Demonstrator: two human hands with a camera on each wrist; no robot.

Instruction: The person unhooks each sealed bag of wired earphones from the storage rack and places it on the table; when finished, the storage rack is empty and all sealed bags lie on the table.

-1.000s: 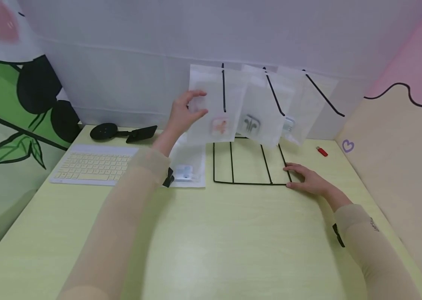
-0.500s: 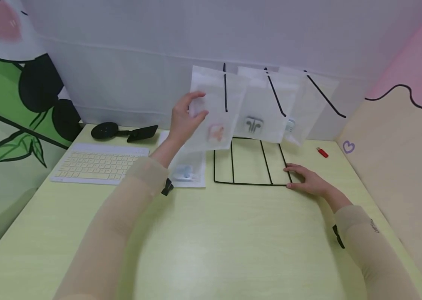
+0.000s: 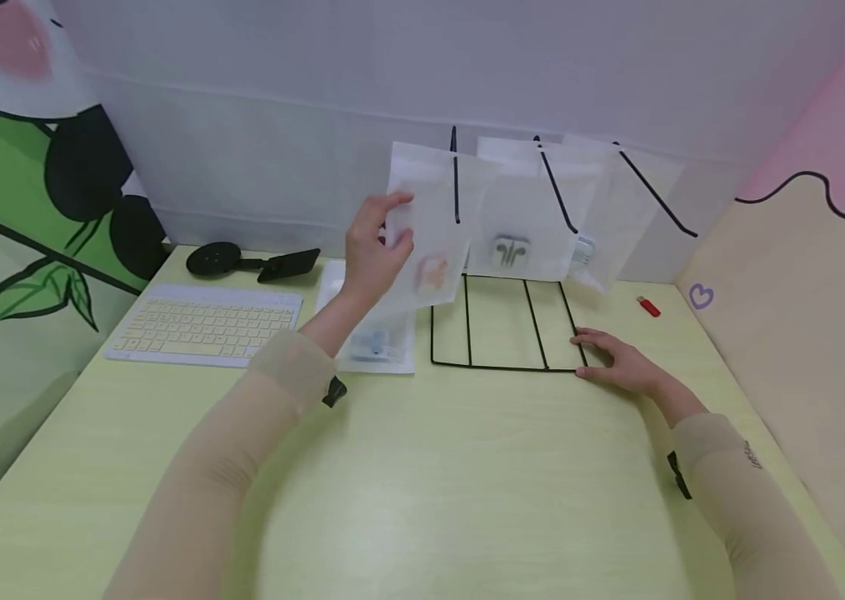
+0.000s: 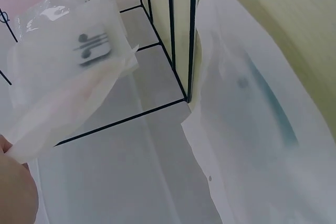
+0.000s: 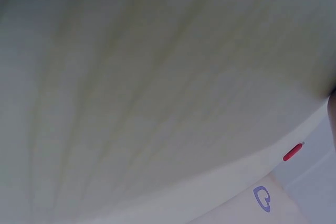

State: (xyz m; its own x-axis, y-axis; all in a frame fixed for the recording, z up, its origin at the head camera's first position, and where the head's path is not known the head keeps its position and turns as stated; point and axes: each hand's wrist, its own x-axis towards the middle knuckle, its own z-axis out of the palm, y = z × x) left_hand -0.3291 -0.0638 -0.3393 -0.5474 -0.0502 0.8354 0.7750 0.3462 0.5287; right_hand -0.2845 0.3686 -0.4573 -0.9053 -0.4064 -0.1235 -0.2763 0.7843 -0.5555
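The person's left hand, in a narrow pinch, holds the left edge of a white translucent bag with a pink-orange item inside; it hangs from the leftmost hook of a black wire rack, near the far edge of the pale wood-grain table. The right hand, thumb and fingers apart, touches the rack base's front right corner. A white rectangular keyboard lies towards the table's left edge, a small red USB stick near its far right corner.
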